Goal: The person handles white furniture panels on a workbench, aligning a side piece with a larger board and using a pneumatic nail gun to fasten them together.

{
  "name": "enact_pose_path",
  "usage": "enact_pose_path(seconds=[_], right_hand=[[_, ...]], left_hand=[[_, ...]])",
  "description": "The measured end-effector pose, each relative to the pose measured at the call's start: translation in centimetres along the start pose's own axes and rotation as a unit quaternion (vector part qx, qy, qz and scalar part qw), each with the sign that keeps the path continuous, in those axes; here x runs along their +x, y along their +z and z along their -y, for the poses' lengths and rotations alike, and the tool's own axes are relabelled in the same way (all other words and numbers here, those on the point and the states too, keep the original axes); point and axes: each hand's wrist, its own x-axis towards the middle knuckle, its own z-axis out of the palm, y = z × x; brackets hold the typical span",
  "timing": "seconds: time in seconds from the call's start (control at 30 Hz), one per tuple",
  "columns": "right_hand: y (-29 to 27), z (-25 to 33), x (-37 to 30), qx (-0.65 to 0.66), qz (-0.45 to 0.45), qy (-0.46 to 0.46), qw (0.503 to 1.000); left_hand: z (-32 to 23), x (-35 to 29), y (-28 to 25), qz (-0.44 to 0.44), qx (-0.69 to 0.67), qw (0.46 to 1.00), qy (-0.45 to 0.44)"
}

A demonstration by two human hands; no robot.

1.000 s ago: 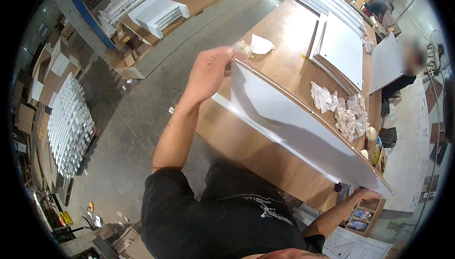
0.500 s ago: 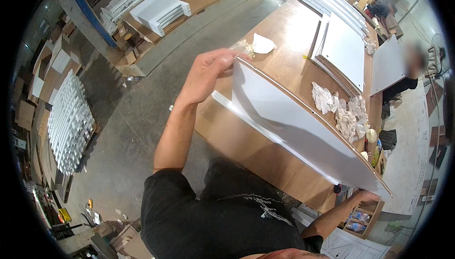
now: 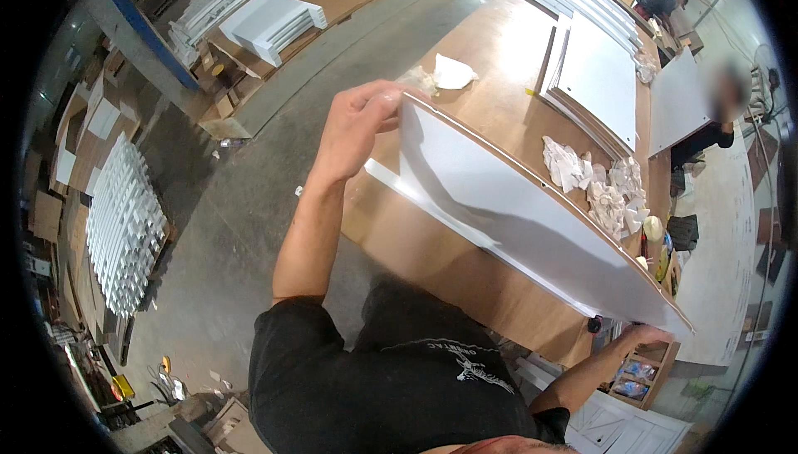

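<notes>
A long white panel [image 3: 515, 213] stands on its long edge, tilted, across the brown workbench [image 3: 465, 279]; its upper edge is brown with small marks along it. My left hand [image 3: 359, 125] is closed round the panel's upper left corner, thumb on the near side. At the opposite end, my right hand [image 3: 647, 335] grips the lower right end, its fingers partly hidden. A narrow white strip [image 3: 432, 203] runs along the panel's foot on the near side. I cannot tell whether it is joined to the panel.
White panels [image 3: 594, 80] lie stacked farther along the bench, near crumpled wrapping [image 3: 611, 196] and a white scrap [image 3: 454, 72]. A person [image 3: 706, 142] stands beyond the bench's right side by an upright white panel [image 3: 679, 105]. White strips [image 3: 125, 225] are piled at left.
The panel and both my hands keep nearly the same places, with a slight shift of the whole view. The far person at the upper right shows more.
</notes>
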Motion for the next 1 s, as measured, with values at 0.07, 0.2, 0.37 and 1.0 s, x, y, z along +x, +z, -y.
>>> enact_pose_path(seconds=[0.07, 0.2, 0.37, 1.0], right_hand=[[0.3, 0.1, 0.0, 0.001, 0.000, 0.001, 1.000], [0.6, 0.3, -0.1, 0.003, -0.001, 0.002, 1.000], [1.0, 0.6, -0.2, 0.005, 0.003, 0.003, 1.000], [3.5, 1.2, -3.6, 0.207, 0.004, 0.218, 0.954]], left_hand=[[0.1, -0.1, 0.5, -0.020, -0.002, 1.000, 0.002], [0.9, -0.2, 1.3, -0.050, 0.009, 0.999, 0.010], [4.6, 0.1, 1.8, -0.101, 0.008, 0.995, -0.005], [9.5, 4.6, 1.0, -0.311, 0.041, 0.948, -0.049]])
